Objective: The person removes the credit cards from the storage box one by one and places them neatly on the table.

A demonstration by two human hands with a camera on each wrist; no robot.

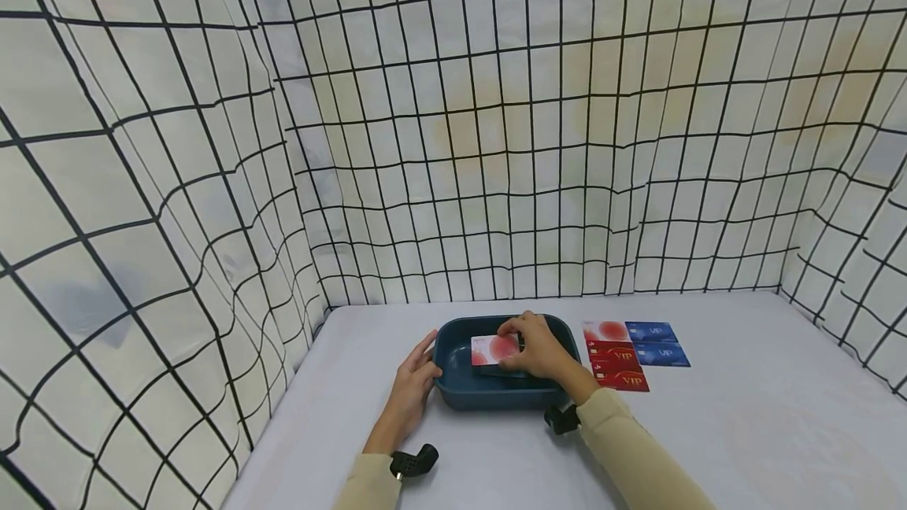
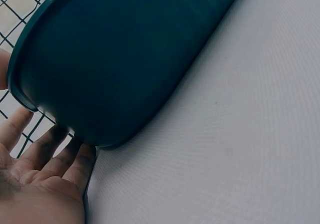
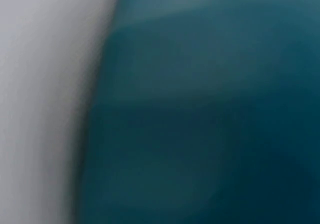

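A dark blue plastic bin stands on the white-covered table. The left hand lies against its left end; in the left wrist view its fairly straight fingers touch the bin's outer wall, with a fingertip by the rim. Over the inside of the bin, the right hand pinches a white card with pink-red circles by its right side, thumb below and fingers above. Only the bin's blurred blue wall fills the right wrist view; the right hand is out of that frame.
Right of the bin lie a white and pink card, two red VIP cards in a column below it, and two blue VIP cards beside them. Black-lined white netting closes off the back and sides.
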